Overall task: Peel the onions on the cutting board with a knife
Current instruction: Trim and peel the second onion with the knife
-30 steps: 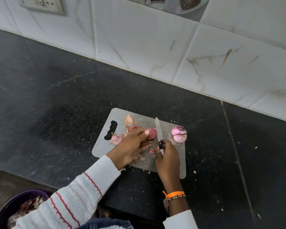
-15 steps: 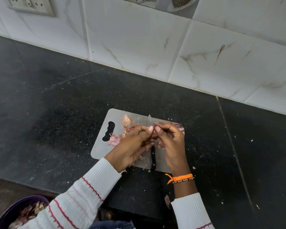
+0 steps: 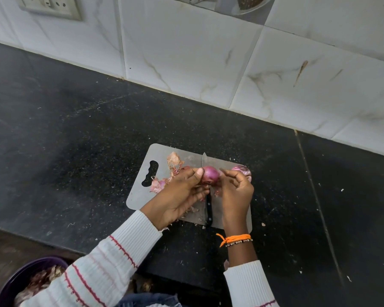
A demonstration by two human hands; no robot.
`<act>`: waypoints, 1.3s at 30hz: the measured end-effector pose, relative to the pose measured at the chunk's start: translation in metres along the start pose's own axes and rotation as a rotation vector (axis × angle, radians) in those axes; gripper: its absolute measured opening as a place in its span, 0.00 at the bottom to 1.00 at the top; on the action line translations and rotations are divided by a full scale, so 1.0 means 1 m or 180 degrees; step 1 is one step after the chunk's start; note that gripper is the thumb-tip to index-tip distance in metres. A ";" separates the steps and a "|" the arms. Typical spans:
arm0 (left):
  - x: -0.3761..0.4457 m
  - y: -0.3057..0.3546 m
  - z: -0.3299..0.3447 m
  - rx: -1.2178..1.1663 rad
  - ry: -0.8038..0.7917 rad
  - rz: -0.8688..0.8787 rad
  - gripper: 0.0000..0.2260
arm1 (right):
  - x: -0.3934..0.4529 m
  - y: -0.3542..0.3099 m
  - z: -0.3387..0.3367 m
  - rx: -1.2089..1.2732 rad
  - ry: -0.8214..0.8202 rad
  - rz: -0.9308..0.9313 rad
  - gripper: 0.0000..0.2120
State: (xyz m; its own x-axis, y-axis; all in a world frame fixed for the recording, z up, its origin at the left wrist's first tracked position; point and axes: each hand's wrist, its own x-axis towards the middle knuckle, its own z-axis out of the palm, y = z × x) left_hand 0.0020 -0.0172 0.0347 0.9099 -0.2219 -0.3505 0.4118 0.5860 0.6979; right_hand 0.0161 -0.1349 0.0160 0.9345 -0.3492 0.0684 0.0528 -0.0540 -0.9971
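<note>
Filling most of the frame, a dark speckled stone counter (image 3: 80, 134) runs to a wall of white marbled tiles (image 3: 186, 52) across the top, with a switch and socket plate (image 3: 50, 6) in the upper left corner. Small pale scraps dot the counter toward the right. A purple bowl (image 3: 13, 282) holding dry skins sits in the lower left corner, below the counter edge.

Near the lower middle lies a grey cutting board (image 3: 142, 191) with a handle slot at its left end. Loose papery peels (image 3: 174, 160) lie on its upper left part. A knife (image 3: 207, 204) rests flat on the board, black handle toward the bottom of the frame and blade tip pointing up, partly hidden behind the onion.

The onion (image 3: 210, 175), glossy reddish purple, is held just over the middle of the board between both hands. A second onion (image 3: 241, 169), paler and pink, lies on the board at its upper right, partly behind the right hand.

The left hand (image 3: 180, 196), in a white sleeve with red stripes, grips the onion from the left, thumb on top and fingers curled beneath. The right hand (image 3: 236, 191), an orange thread band at its wrist, pinches at the onion's right end with thumb and forefinger together, the other fingers bent.
</note>
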 end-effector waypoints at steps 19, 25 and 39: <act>-0.005 -0.004 0.000 0.0590 0.0341 0.0005 0.07 | -0.014 -0.004 -0.015 -0.0578 -0.1448 -0.0635 0.20; -0.003 -0.015 0.004 0.1423 0.0653 0.0162 0.14 | -0.016 -0.007 -0.014 -0.0701 -0.1527 -0.0572 0.22; 0.004 -0.012 -0.009 0.0981 0.0526 0.0307 0.13 | -0.014 -0.004 -0.018 0.0147 -0.1259 -0.0073 0.13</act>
State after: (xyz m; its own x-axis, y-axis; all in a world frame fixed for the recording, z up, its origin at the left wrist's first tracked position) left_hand -0.0003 -0.0186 0.0194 0.9352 -0.0332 -0.3526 0.3433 0.3300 0.8793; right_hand -0.0031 -0.1468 0.0200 0.9959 0.0394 0.0820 0.0826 -0.0123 -0.9965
